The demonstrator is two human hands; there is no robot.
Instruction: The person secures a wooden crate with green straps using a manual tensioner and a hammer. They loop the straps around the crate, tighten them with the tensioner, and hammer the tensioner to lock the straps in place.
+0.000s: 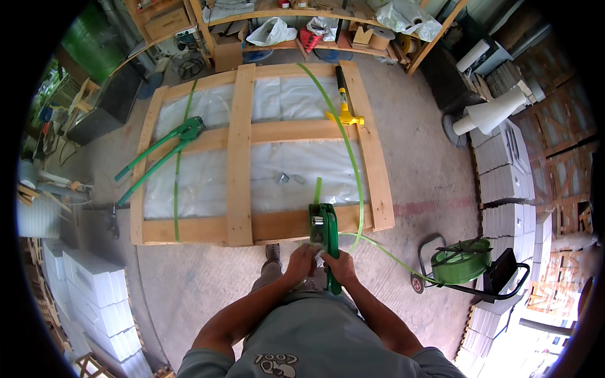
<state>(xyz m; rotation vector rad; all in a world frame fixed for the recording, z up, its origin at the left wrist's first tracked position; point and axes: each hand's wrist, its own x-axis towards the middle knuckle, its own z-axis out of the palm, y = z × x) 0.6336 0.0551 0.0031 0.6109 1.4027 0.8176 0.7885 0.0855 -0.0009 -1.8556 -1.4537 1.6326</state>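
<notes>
A green strap tensioner (324,228) stands at the near edge of a wooden crate (240,176) whose panels are covered in clear plastic film. My right hand (341,267) is closed round its handle. Just left of it, my left hand (301,263) has its fingers pinched together below the tool; what they hold is hidden. A green plastic strap (348,148) runs over the crate's right part, and a short strap end (318,188) sticks out beyond the tensioner. Small metal strap seals (282,178) lie on the film.
On the crate rest a long-handled green sealer (189,129) at left and a yellow hammer (346,117) at far right. Another strap (177,189) circles the left side. A wheeled strap reel (462,259) stands right. White stacks (94,277) flank both sides; loaded shelves (277,11) stand behind.
</notes>
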